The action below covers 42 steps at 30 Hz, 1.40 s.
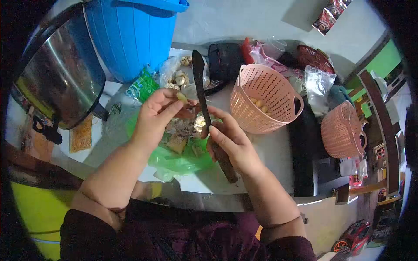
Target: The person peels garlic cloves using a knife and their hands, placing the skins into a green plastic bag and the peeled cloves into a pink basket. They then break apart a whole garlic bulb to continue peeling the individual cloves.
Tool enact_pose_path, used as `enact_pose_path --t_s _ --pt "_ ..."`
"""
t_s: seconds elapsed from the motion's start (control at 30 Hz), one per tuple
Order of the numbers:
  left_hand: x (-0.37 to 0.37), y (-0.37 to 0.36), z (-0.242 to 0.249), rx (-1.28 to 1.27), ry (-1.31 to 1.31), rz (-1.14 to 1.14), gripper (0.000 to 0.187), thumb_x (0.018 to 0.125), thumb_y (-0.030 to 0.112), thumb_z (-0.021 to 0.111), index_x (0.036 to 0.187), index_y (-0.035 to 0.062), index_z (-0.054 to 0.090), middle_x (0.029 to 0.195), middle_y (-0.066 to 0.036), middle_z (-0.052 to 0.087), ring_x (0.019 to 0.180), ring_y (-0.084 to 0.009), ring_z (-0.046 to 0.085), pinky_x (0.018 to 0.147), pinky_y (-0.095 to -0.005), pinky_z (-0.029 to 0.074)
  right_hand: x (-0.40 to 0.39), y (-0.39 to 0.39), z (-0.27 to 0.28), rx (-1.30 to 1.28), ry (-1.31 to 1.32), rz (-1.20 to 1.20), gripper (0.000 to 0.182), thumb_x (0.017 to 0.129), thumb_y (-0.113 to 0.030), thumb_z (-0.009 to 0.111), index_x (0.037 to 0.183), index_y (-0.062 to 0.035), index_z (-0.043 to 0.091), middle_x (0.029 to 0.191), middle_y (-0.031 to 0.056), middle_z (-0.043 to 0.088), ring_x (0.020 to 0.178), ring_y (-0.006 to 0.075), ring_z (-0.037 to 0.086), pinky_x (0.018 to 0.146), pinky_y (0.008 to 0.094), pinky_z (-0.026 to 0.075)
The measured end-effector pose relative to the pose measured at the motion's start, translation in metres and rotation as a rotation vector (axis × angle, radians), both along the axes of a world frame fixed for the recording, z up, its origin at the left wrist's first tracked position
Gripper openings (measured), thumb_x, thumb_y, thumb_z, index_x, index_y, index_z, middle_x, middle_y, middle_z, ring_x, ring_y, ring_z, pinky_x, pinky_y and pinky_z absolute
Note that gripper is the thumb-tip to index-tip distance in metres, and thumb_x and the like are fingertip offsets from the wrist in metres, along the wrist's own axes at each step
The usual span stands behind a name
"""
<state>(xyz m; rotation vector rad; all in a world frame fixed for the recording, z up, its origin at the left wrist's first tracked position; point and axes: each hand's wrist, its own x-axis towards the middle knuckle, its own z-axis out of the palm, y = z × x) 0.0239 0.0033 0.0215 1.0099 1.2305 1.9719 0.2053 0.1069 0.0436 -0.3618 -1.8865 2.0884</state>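
Observation:
Between the thumb and fingers of my left hand (163,108) is a pale peeled garlic clove (181,97). My right hand (228,139) is closed around the handle of a dark knife (199,78), whose blade points up and away from me. Below both hands lies a green plastic bag (178,161) with papery garlic skins (177,141) on it. A whitish garlic piece (200,122) shows next to my right fingers. To the right stands a pink perforated basket (248,93) with several peeled cloves (261,105) at its bottom.
Behind my hands is a clear bag of garlic bulbs (179,79), near a green packet (143,85). A blue bucket (130,39) and a large metal pot (61,69) stand at the left. Another pink basket (342,130) is at the right, beyond a dark edge.

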Motion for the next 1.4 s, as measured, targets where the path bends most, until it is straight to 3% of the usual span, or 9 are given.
enact_pose_path --t_s 0.13,0.2,0.3,0.4,0.5,0.7,0.8,1.1,1.4 --pt "0.000 0.000 -0.007 0.069 -0.088 -0.115 0.014 0.095 0.005 0.052 0.107 0.0024 0.058 0.101 -0.007 0.066 0.092 -0.0163 0.064 0.082 -0.0300 0.053 0.006 -0.003 0.000 0.041 -0.023 -0.003 0.046 0.096 -0.016 0.054 0.140 -0.0089 0.042 0.102 0.0062 0.055 0.078 0.0096 0.053 0.066 0.0215 0.044" --pt "-0.001 -0.001 -0.010 0.027 -0.097 -0.134 0.015 0.094 0.007 0.054 0.108 0.0034 0.059 0.104 -0.007 0.065 0.094 -0.0162 0.064 0.083 -0.0302 0.053 0.006 -0.003 0.001 0.283 0.058 -0.060 0.045 0.094 -0.015 0.057 0.137 -0.0073 0.046 0.106 0.0084 0.054 0.087 0.0123 0.052 0.072 0.0230 0.044" --pt "-0.003 -0.003 -0.011 0.047 -0.164 -0.271 0.018 0.094 0.011 0.056 0.109 0.0022 0.059 0.107 -0.008 0.064 0.096 -0.0166 0.063 0.084 -0.0292 0.052 0.008 -0.005 0.009 0.569 0.083 -0.084 0.047 0.089 -0.011 0.062 0.134 -0.0064 0.050 0.111 0.0135 0.050 0.101 0.0215 0.051 0.083 0.0290 0.044" --pt "-0.005 -0.004 -0.013 0.068 -0.284 -0.418 0.024 0.093 0.015 0.058 0.110 -0.0014 0.057 0.106 -0.008 0.063 0.097 -0.0171 0.063 0.087 -0.0303 0.050 0.010 -0.009 0.017 0.764 0.066 -0.073 0.052 0.087 -0.011 0.063 0.136 -0.0092 0.047 0.110 0.0160 0.050 0.099 0.0291 0.053 0.086 0.0343 0.044" --pt "0.000 -0.004 -0.001 0.074 -0.227 -0.498 0.029 0.093 0.019 0.059 0.114 -0.0008 0.055 0.105 -0.007 0.063 0.098 -0.0165 0.062 0.087 -0.0307 0.050 0.008 -0.012 0.017 0.834 0.136 -0.112 0.052 0.086 -0.006 0.063 0.136 -0.0064 0.047 0.109 0.0105 0.050 0.079 0.0141 0.046 0.068 0.0250 0.040" --pt "-0.007 -0.001 -0.013 0.145 -0.290 -0.549 0.029 0.094 0.022 0.059 0.115 0.0027 0.055 0.105 -0.006 0.063 0.097 -0.0145 0.062 0.088 -0.0299 0.050 0.007 -0.012 0.015 0.920 0.156 -0.106 0.056 0.084 -0.007 0.067 0.136 -0.0075 0.047 0.110 0.0129 0.051 0.089 0.0212 0.052 0.073 0.0279 0.043" --pt "-0.008 -0.001 -0.011 0.052 -0.240 -0.479 0.024 0.094 0.022 0.059 0.109 0.0036 0.057 0.105 -0.005 0.063 0.097 -0.0138 0.062 0.088 -0.0306 0.049 0.008 -0.012 0.015 0.911 0.110 -0.074 0.059 0.086 -0.012 0.065 0.140 -0.0133 0.043 0.108 0.0161 0.050 0.094 0.0328 0.056 0.080 0.0376 0.047" --pt "-0.009 0.001 -0.016 0.104 -0.194 -0.492 0.025 0.093 0.023 0.061 0.107 0.0037 0.058 0.118 -0.008 0.058 0.104 -0.0145 0.059 0.091 -0.0319 0.048 0.007 -0.014 0.017 0.896 0.092 -0.082 0.053 0.084 -0.005 0.066 0.134 -0.0081 0.051 0.107 0.0150 0.051 0.099 0.0274 0.052 0.086 0.0330 0.043" --pt "-0.007 -0.004 -0.014 0.066 -0.366 -0.522 0.025 0.091 0.018 0.062 0.109 0.0020 0.058 0.107 -0.006 0.063 0.099 -0.0168 0.062 0.090 -0.0326 0.049 0.008 -0.014 0.018 0.903 0.090 -0.073 0.049 0.087 -0.005 0.061 0.135 -0.0070 0.050 0.108 0.0143 0.049 0.098 0.0260 0.051 0.086 0.0317 0.043"
